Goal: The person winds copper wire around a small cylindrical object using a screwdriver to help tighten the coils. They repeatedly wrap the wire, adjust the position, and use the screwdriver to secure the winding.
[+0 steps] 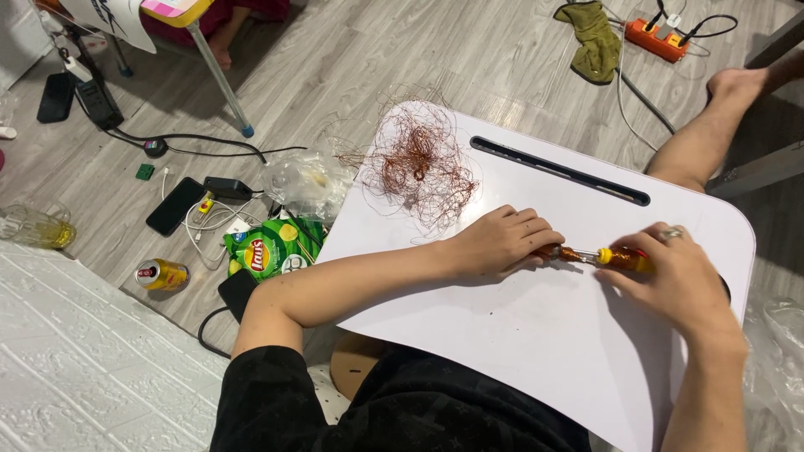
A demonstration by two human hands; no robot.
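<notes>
Grey wood-look flooring spreads around a white lap desk [536, 335], whose far side carries a long dark slot; a loose tangle of thin copper wire [416, 163] sits on its upper left corner, partly hanging over the edge. Beside the desk's left edge lies a green snack bag [272, 247] with a yellow and red roundel on its face, crumpled and flat on the floor; just above it is a clear crinkled plastic bag [306, 180]; further left, a yellow drink can [162, 274] lies on its side near a white textured mat [84, 360]. A black phone [174, 206] and white cables lie near the bag; an orange power strip [666, 38] and an olive cloth [596, 38] sit at the top right, well apart from the desk. Between both hands, low over the desk top, is a screwdriver [607, 257] with a yellow and orange handle, lying roughly level; the left hand [498, 243] is curled closed over its shaft end, fingers folded down, copper winding showing just beside the knuckles; the right hand [674, 280], a ring on one finger, wraps the handle end from the right.
</notes>
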